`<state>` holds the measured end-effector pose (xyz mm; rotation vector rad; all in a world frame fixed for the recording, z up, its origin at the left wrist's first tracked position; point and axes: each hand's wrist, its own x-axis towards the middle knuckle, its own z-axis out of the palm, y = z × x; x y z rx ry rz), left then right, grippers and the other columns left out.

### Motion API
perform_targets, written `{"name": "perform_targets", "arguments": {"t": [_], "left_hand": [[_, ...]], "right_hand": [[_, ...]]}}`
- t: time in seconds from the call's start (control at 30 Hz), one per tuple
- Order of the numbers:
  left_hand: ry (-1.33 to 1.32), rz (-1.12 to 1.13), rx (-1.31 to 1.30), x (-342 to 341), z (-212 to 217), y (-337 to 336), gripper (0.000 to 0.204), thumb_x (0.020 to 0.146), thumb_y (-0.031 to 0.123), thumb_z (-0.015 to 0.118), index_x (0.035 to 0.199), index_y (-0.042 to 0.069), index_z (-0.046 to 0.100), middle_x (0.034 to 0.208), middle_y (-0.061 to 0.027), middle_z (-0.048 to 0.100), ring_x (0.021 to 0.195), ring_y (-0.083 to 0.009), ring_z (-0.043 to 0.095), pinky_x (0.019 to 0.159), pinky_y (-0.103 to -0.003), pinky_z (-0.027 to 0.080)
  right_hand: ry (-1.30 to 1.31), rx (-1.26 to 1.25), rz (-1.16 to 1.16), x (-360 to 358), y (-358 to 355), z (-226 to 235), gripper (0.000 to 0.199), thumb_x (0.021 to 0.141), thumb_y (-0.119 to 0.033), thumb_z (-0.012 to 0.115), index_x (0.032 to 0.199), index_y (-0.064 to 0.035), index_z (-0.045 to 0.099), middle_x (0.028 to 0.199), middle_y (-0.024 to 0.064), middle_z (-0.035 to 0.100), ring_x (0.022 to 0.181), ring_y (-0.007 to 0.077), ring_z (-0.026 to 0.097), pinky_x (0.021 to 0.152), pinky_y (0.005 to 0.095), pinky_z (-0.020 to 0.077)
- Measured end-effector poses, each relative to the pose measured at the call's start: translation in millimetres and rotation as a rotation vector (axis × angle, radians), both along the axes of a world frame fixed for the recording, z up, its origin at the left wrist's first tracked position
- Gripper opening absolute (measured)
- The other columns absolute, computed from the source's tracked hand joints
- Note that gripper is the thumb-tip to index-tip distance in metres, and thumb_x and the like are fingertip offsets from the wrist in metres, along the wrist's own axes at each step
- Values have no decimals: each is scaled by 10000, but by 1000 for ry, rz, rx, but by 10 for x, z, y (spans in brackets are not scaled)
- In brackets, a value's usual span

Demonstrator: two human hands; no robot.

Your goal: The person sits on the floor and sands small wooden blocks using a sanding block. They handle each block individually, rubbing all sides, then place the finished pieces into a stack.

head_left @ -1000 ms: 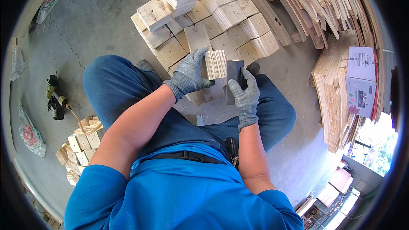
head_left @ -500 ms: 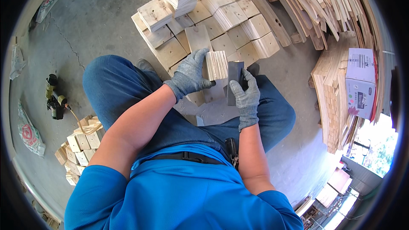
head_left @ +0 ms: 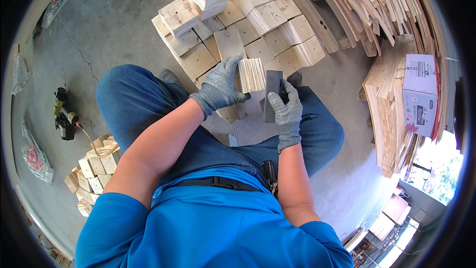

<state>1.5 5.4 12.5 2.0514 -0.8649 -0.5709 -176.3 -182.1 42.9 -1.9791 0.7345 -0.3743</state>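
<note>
Both my hands wear grey knit gloves. My left hand (head_left: 221, 83) is closed around the left side of a small stack of thin wooden boards (head_left: 253, 76), whose layered edges face me. Just right of that stack, my right hand (head_left: 286, 108) grips a dark grey rectangular block (head_left: 271, 97), fingers behind it and thumb on the near side. A narrow gap seems to separate block and boards. Beyond my hands lie many stacked square wooden boards (head_left: 199, 62), several with a small hole or knot in the middle.
Long planks (head_left: 364, 7) lie at the far right, with a wood stack (head_left: 389, 114) and a white-purple carton (head_left: 419, 97) nearer. On my left are a nail gun (head_left: 63, 115) with a hose (head_left: 94, 144), small wooden blocks (head_left: 94, 171) and a plastic bag (head_left: 34, 154).
The dark block in my right hand has shifted and tilted very slightly. My left hand and the boards stay almost in place.
</note>
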Motion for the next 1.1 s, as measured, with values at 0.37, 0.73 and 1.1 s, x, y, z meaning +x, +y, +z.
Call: {"name": "perform_targets", "arguments": {"t": [0.37,0.73,1.1], "left_hand": [[-50,20,-38,-17,-46,2,1130,672,396,976,1584,57,401,1467,-237,537,1393,-427,550,1212,-461,460],[-52,23,-48,-14,-50,1,1122,672,383,974,1583,52,408,1471,-229,534,1399,-413,546,1219,-452,454],[-29,26,-27,-13,37,-4,1118,672,392,960,1585,64,404,1471,-226,541,1394,-415,556,1210,-456,465]], "right_hand": [[-62,268,-31,26,22,74,594,954,-209,848,1462,0,624,1300,127,729,1129,190,700,993,339,586],[-56,350,-29,4,-8,56,529,988,-185,801,1457,-8,630,1301,98,727,1123,177,694,983,334,583],[20,354,-64,18,-57,-65,534,993,-197,800,1442,34,627,1303,136,727,1133,188,692,992,333,570]]}}
